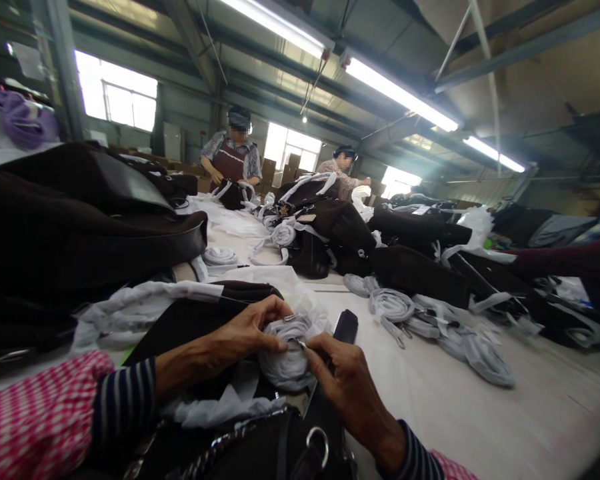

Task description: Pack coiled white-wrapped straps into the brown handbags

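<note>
A coiled bag strap (286, 363) in white wrapping is held between my two hands, over a dark bag (250, 443) with a metal ring. My left hand (253, 327) grips the coil's upper left side, thumb on its front. At the coil's right, my right hand (345, 373) pinches a small metal piece at the strap's end, which is mostly hidden by the fingers. A wrapped bag handle (145, 300) lies to the left of my left hand. Behind my right hand, a dark flat strip (347, 327) sticks up.
Several coiled wrapped straps (391, 305) lie on the white table (540, 407) at the right. Dark bags (330, 227) are heaped across the middle, and a large dark bag (80, 240) stands at the left. Two co-workers (233, 157) are at the far side; another person's sleeve (565, 260) reaches in from the right.
</note>
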